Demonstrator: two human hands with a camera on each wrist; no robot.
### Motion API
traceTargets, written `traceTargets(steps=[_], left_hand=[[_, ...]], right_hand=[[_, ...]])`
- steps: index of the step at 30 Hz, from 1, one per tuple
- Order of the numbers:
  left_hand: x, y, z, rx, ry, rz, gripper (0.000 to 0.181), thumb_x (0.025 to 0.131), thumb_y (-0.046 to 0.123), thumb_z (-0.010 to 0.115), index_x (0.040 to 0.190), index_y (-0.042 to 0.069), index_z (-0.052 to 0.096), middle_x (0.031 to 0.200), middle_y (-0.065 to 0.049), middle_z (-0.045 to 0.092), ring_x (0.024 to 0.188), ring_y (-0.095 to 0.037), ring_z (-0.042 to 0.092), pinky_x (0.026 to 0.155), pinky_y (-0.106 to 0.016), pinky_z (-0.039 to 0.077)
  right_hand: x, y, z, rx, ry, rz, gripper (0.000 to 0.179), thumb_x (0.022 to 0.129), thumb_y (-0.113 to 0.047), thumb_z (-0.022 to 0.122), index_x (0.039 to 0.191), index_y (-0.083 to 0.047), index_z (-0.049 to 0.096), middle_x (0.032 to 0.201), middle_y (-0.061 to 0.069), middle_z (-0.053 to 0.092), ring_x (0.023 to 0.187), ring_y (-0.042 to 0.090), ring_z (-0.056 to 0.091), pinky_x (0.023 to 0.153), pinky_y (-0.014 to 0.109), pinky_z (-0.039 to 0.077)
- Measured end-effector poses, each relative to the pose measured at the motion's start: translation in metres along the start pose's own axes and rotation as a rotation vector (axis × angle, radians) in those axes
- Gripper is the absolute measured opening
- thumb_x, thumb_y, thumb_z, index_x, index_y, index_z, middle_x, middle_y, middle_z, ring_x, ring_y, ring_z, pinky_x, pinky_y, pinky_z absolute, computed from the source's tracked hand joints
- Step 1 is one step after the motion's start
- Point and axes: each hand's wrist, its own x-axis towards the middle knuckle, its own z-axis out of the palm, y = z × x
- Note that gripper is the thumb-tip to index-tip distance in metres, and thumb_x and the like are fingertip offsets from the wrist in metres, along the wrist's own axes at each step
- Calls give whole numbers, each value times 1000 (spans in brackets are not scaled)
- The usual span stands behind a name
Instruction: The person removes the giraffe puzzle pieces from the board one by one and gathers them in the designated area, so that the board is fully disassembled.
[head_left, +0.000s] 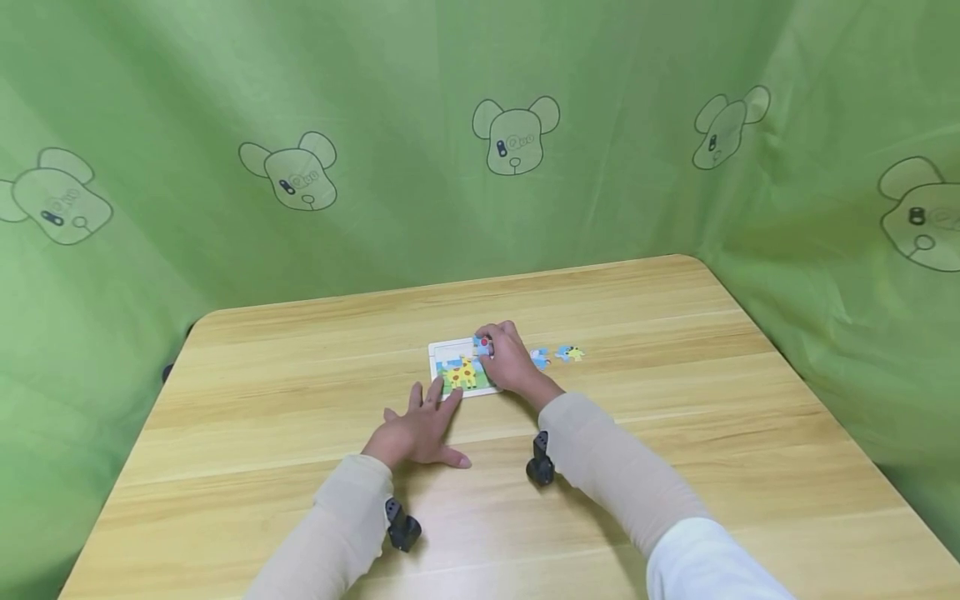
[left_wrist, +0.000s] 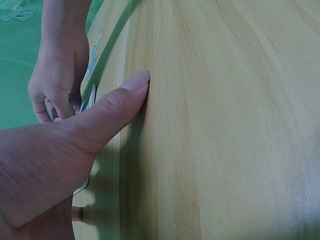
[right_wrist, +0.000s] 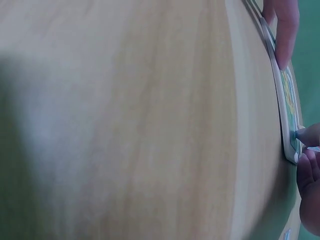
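Observation:
A small jigsaw puzzle in a white tray [head_left: 432, 360] lies on the table, with a yellow giraffe [head_left: 461, 373] on a green and blue picture inside it. At the tray's upper right, my right hand [head_left: 512, 360] pinches a blue puzzle piece [head_left: 481, 342] with a red spot, partly hidden by the fingers. My left hand [head_left: 420, 431] is spread, its fingertips on the tray's near left edge and its thumb out to the side. The right wrist view shows the tray's side [right_wrist: 278, 90] with the left fingers [right_wrist: 286, 42] on it and the right hand [right_wrist: 311, 190] at its near corner.
Right of the tray lie loose puzzle pieces, one blue and white [head_left: 539, 358], another blue and yellow [head_left: 570, 353]. The wooden table [head_left: 300, 392] is bordered by a green curtain [head_left: 405, 167] at the back and sides.

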Motion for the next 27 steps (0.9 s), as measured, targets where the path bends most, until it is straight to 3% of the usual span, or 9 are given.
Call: traceTargets(steps=[9, 27], left_hand=[[0, 0, 0, -1, 0, 1, 108, 71, 70, 61, 153, 25, 7, 159, -12, -5, 143, -43, 1, 95, -78, 19], [0, -1, 0, -10, 6, 5, 108, 71, 70, 63, 153, 25, 8, 159, -12, -5, 143, -43, 1, 96, -78, 19]], right_hand=[[0, 2, -1, 9, 7, -44, 34, 90, -5, 59, 123, -7, 55, 94, 6, 49, 83, 18, 48, 74, 30, 45], [1, 10, -16, 11, 63, -73, 36, 92, -6, 55, 128, -8, 54, 104, 11, 55, 93, 23, 53, 85, 36, 48]])
